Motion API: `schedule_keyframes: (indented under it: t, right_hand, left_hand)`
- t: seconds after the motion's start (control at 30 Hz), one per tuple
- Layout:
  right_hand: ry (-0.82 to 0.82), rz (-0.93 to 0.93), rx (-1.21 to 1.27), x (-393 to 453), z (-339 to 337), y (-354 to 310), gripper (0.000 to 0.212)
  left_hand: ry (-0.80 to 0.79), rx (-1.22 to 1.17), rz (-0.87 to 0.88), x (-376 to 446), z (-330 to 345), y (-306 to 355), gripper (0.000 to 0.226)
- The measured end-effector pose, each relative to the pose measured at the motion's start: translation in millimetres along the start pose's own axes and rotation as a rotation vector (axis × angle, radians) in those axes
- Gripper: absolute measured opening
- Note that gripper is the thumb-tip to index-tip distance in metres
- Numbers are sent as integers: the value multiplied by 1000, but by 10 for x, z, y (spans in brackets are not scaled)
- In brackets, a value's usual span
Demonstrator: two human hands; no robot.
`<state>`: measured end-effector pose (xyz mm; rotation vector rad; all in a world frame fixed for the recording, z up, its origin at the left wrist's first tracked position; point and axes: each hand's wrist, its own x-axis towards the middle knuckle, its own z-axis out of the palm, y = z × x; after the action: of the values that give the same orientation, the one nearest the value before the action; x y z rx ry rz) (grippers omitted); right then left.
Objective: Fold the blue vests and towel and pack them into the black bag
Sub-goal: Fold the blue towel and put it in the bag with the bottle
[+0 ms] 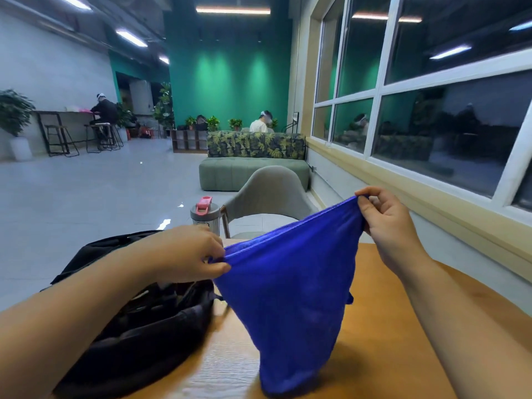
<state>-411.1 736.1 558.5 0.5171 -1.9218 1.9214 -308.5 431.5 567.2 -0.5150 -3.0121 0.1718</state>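
both hands are up over the wooden table (374, 335) with a blue cloth (290, 289) stretched between them. the left hand (190, 254) pinches one upper corner, thumb and fingers curled tight on the fabric, and the right hand (388, 223), higher and further out, pinches the other corner the same way. the top edge runs taut on a slant from the left hand up to the right hand. below the hands the cloth hangs in a narrowing drape, and its lowest part bunches on the table near the person. whether it's a vest or the towel, can't tell from here.

under the left forearm and just beside the hanging cloth sits the black bag (138, 321), top gaping open on the table, dark insides showing. beyond the left hand stands a steel bottle (205, 216) with a pink lid. past the cloth, between the two hands, a grey chair (269, 191) is at the table's far edge. to the right hand's outer side runs a wall of dark windows (446, 90).
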Motion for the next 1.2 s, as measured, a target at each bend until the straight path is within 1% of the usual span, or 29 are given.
schedule_keyframes:
  t: [0.07,0.13,0.17,0.23,0.27,0.3,0.4,0.5,0.57,0.63,0.67,0.7,0.77,0.83,0.87,0.93,1.0,1.13,1.2]
  right_hand:
    - [34,20,15,-2,-45,-10,19]
    - [60,37,25,-24,-93,-32,20]
    - [62,46,22,-42,-113,-40,19]
    - [58,59,20,-101,-161,-61,18]
    - [52,66,15,-126,-176,-64,18]
    - [45,68,3,-157,-205,-77,17]
    - [-3,60,-52,-222,-295,-122,16]
    - [-70,45,-191,-285,-388,-176,15]
    - [-75,-23,-297,-327,-426,-231,17]
    - [-42,-118,-355,-362,-448,-301,27]
    - [-44,-143,-391,-370,-453,-334,29]
    - [-73,-141,-455,-369,-449,-355,28]
    - [-126,-98,-588,-373,-442,-336,22]
    - [-95,-75,-562,-399,-429,-319,18]
    - [-76,-66,-509,-412,-424,-329,18]
    - [-75,-34,-406,-450,-410,-342,17]
    - [-81,1,-308,-493,-385,-349,17]
    - [-33,41,-261,-534,-384,-359,17]
    - [-24,160,-164,-524,-415,-394,19]
  left_hand:
    - [-63,-22,-48,-30,-7,69,26]
    - [-51,21,-70,-55,23,130,13]
    - [-34,33,-98,-68,42,139,12]
    - [19,18,-175,-89,53,131,17]
    - [53,11,-196,-92,55,99,15]
    - [90,11,-194,-95,42,70,12]
    - [165,-4,-135,-157,-38,-15,16]
    - [266,-67,-89,-241,-156,-98,9]
    - [440,-69,-8,-298,-255,-111,3]
    - [630,-63,51,-354,-363,-92,10]
    - [686,-71,62,-375,-412,-80,10]
    - [706,-65,66,-383,-442,-71,10]
    - [658,-48,49,-389,-444,-48,11]
    - [660,-79,1,-382,-389,-23,11]
    - [690,-133,-30,-382,-367,-8,13]
    - [753,-301,-106,-382,-348,54,25]
    - [768,-462,-174,-382,-340,129,32]
    - [687,-745,-224,-437,-365,281,25]
    - [623,-929,-203,-487,-400,316,24]
